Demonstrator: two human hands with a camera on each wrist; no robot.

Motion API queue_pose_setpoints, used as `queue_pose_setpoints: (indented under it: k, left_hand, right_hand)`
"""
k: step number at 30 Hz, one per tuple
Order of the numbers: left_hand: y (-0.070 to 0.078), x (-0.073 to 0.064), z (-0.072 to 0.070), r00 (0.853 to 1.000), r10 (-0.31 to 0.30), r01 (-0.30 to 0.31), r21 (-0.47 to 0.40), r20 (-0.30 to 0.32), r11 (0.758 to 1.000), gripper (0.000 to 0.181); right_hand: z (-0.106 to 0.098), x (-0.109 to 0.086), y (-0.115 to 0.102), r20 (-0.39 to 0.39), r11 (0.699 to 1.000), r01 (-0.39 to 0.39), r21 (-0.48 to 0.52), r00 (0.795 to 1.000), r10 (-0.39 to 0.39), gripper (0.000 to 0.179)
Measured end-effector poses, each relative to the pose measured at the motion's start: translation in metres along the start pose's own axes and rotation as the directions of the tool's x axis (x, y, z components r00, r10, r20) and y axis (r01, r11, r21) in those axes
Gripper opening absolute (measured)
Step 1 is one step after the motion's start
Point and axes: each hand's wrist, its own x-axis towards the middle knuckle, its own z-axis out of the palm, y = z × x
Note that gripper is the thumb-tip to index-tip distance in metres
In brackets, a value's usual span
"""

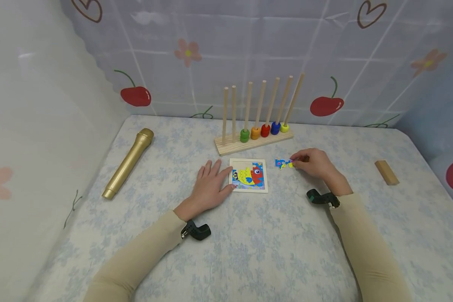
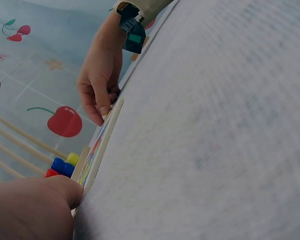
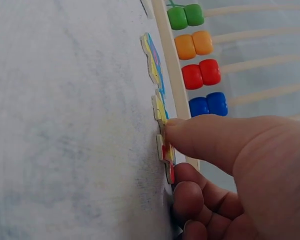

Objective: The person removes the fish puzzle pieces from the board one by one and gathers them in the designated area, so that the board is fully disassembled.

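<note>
A square puzzle board (image 1: pixel 248 189) lies on the table, with a red and yellow fish picture and a bare patch along its upper left. My left hand (image 1: pixel 210 186) rests flat beside it, fingers spread, thumb and index finger touching its left edge. To the right of the board lie a few loose puzzle pieces (image 1: pixel 279 163), blue and yellow. My right hand (image 1: pixel 314 162) pinches one puzzle piece (image 3: pixel 165 145) at the right end of these, thumb on top and fingers curled at its far side. The right hand (image 2: pixel 101 75) also shows in the left wrist view.
Behind the board stands a wooden bead rack (image 1: pixel 253 144) with upright pegs and coloured beads. A gold microphone (image 1: pixel 128 163) lies at the left. At the right is a wooden block (image 1: pixel 386 172). A patterned curtain (image 1: pixel 249 54) hangs behind the table.
</note>
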Motion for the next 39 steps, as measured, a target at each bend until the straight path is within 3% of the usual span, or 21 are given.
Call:
queue_pose_setpoints:
  k: [9, 25, 32, 39]
  left_hand:
    - [0.0, 0.0, -0.001, 1.0, 0.002, -0.002, 0.001, 0.003, 1.0, 0.059]
    - [-0.001, 0.0, -0.001, 1.0, 0.012, -0.012, -0.004, 0.004, 1.0, 0.059]
    - [-0.002, 0.0, -0.003, 1.0, 0.001, -0.001, 0.013, 0.009, 1.0, 0.059]
    - [0.0, -0.001, -0.002, 1.0, 0.004, -0.004, -0.003, 0.016, 1.0, 0.06]
  right_hand:
    - [-0.001, 0.003, 0.004, 0.043, 0.993, -0.118, 0.026, 0.992, 0.117, 0.03]
    - [-0.003, 0.004, 0.006, 0.037, 0.986, -0.146, 0.08, 0.989, 0.144, 0.03]
    - [-0.009, 0.006, -0.003, 0.012, 0.987, -0.105, 0.121, 0.994, 0.104, 0.03]
    - [-0.004, 0.015, -0.034, 0.038, 0.995, -0.039, 0.092, 0.999, 0.035, 0.028]
